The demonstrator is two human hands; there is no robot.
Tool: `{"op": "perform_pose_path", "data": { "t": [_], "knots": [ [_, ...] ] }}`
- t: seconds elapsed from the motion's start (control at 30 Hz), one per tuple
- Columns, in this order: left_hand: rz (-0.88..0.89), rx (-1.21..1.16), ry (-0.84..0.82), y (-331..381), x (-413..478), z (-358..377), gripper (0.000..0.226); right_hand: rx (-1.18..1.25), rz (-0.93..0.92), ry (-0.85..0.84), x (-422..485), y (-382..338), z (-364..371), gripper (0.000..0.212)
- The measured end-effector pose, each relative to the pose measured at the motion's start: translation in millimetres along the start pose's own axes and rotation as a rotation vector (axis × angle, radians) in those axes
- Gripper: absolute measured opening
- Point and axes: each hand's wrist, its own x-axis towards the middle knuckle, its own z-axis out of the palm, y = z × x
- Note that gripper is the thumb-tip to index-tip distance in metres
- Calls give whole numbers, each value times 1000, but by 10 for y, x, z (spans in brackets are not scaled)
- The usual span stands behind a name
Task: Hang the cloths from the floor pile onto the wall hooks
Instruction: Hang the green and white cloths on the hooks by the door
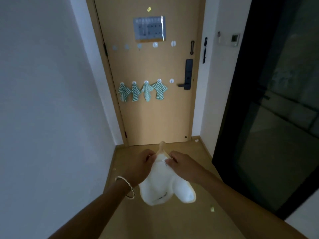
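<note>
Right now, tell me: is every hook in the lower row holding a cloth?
No, the rightmost lower hook is bare, beside four striped cloths.

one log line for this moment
left hand, right hand: pinch white cloth | lower row: four striped cloths hung | fifth hook bare

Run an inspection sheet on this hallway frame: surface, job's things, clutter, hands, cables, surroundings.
surface: wooden floor running up to a closed door.
job's things: white cloth held up off the floor; four green striped cloths on the lower hooks; fifth lower hook bare; five upper hooks bare; floor pile not in view.
clutter: small scraps on the floor.
grippers: left hand and right hand each pinch the white cloth's top.
cables: nothing seen.
surroundings: white walls, dark glass panel at right, door lock, paper sheet on the door.
</note>
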Motion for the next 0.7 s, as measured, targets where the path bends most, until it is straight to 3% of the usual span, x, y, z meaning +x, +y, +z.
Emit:
{"op": "perform_pose_path", "data": {
  "t": [0.13,0.3,0.53,0.7],
  "knots": [
    [55,115,12,105,573,165,19,-14,29,48,386,274,-302,31],
    [20,-46,-101,55,1487,464,21,-113,68,103,1047,606,-716,29],
    [174,-79,-113,-2,3160,723,19,-171,121,184,2117,904,-1541,27],
    [224,-106,-213,5,3834,1061,16,-191,167,166,2595,1254,-1807,26]
  ]
}}
